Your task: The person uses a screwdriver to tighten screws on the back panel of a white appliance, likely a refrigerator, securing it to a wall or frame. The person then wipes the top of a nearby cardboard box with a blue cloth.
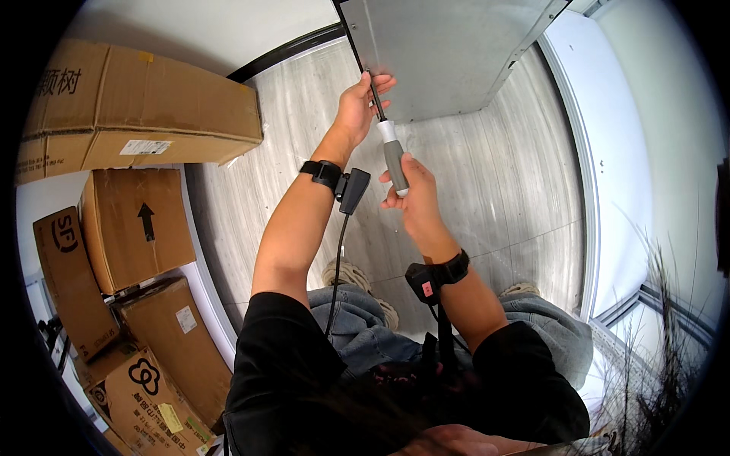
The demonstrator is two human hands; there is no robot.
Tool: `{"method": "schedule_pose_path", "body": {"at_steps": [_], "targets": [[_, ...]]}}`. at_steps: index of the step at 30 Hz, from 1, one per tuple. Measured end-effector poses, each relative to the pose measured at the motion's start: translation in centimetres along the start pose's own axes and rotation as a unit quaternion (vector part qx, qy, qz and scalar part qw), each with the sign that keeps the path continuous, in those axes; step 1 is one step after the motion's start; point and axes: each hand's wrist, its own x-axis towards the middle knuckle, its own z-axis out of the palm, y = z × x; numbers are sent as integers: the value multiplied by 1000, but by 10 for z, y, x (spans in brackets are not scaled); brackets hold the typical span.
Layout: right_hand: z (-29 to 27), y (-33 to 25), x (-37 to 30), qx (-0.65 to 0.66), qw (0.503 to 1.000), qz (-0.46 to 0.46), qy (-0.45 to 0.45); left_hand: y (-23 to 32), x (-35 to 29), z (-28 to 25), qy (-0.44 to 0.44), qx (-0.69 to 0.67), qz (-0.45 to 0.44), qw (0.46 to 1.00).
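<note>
A screwdriver (393, 156) with a grey and white handle points away from me, its dark shaft reaching the left edge of a grey metal panel (445, 57). My right hand (417, 190) is closed round the lower end of the handle. Near the shaft's tip, my left hand (360, 106) steadies the shaft between thumb and fingers, close against the panel. Whatever the tip meets is too small to make out. Small screws show near the panel's upper corners.
Cardboard boxes (179, 125) are stacked along the left, one long box jutting toward the panel. Pale wood-look flooring (494, 197) lies beneath. A white ledge (608, 167) and wall run along the right. Black straps with cabled devices (353, 190) sit on both my wrists.
</note>
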Motion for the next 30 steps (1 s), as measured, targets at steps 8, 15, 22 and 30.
{"method": "schedule_pose_path", "body": {"at_steps": [8, 15, 22, 30], "targets": [[-9, -9, 4, 21, 998, 44, -49, -1, 1, -2, -2, -1, -1, 1000], [-3, -5, 4, -50, 999, -20, 8, -1, 2, 0, 1, -4, 1, 1000], [2, 1, 4, -76, 994, -63, 37, -2, 2, 0, 1, -8, -4, 1000], [5, 3, 1, -123, 990, -51, 42, -3, 2, 2, 5, -16, -5, 1000]]}}
